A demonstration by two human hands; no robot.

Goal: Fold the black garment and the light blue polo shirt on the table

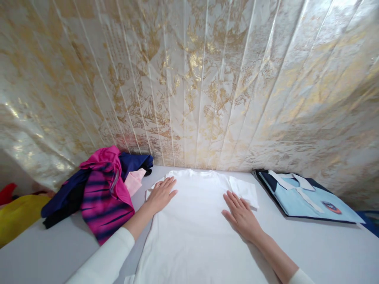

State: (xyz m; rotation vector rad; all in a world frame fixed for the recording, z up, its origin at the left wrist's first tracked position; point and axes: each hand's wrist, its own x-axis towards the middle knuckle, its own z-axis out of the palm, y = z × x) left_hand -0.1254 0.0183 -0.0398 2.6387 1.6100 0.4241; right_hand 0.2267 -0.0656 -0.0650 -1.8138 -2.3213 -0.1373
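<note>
A white T-shirt (195, 228) lies spread flat on the pale table (325, 248), collar toward the wall. My left hand (161, 193) rests palm down on its left shoulder and sleeve, fingers stretched out. My right hand (241, 215) lies flat on the shirt's right side, fingers extended toward the right sleeve (244, 190). Neither hand holds anything. Both arms wear white sleeves.
A heap of clothes (100, 189), pink, striped magenta and navy, sits at the left of the table. A folded light-blue polo shirt (304, 195) on a dark board lies at the right. Yellow fabric (17, 215) shows far left. A gold-patterned sheet (189, 79) covers the wall behind.
</note>
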